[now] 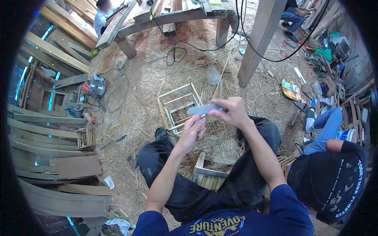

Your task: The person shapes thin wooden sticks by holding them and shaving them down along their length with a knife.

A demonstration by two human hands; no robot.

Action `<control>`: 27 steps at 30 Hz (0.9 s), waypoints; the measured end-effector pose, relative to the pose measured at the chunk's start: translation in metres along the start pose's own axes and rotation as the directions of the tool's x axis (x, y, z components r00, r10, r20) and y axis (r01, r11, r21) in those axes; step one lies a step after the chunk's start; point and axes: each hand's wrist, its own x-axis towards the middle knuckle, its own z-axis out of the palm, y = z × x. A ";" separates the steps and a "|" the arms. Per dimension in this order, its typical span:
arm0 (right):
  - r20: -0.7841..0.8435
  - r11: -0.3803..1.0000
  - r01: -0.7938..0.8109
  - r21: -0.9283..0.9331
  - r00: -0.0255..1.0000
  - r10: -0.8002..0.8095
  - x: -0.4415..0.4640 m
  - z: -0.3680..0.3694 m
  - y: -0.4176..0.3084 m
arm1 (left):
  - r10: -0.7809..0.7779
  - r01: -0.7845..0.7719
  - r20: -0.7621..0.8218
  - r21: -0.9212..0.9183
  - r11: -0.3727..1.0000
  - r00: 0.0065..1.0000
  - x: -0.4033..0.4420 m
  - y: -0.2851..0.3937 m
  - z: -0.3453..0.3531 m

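My right hand (234, 111) is closed around the near end of a knife (202, 109) with a flat grey blade, slightly smeared by motion. Just below the blade, my left hand (192, 130) has its fingers curled and pinched on a thin pale strip (224, 67), which seems to run up past the blade; its held end is hidden. Under the hands, a small slatted wooden frame (176, 97) stands on the floor. Between my legs is a low stool-like piece (212, 179) with pale slats.
Shavings and thin strips cover the floor (145, 86). A workbench (173, 19) and a wooden post (262, 43) stand ahead, with a black cable (197, 46) nearby. A circular saw (96, 85) lies left. Close on my right sits a person in a black shirt (330, 181); other people are farther off.
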 end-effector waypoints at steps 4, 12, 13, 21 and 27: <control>0.088 0.999 0.040 -0.028 0.995 -0.037 -0.007 0.006 -0.004 | 0.044 -0.043 -0.014 0.057 0.997 0.999 -0.003 0.004 0.010; 0.108 0.998 0.063 -0.024 0.992 -0.060 -0.002 0.001 -0.011 | 0.042 -0.036 -0.135 0.050 0.998 0.990 0.005 0.001 0.017; 0.104 0.998 0.063 -0.014 0.993 -0.061 -0.002 0.001 -0.011 | 0.054 -0.047 -0.135 0.061 0.997 0.989 0.006 0.001 0.017; 0.062 0.997 0.080 -0.004 0.995 -0.079 -0.001 -0.001 -0.007 | 0.013 -0.008 -0.123 0.041 0.999 0.992 0.005 0.006 0.013; 0.100 0.996 0.080 -0.026 0.992 -0.078 0.001 -0.010 -0.010 | -0.014 0.011 -0.036 -0.079 0.997 0.999 0.003 0.003 0.009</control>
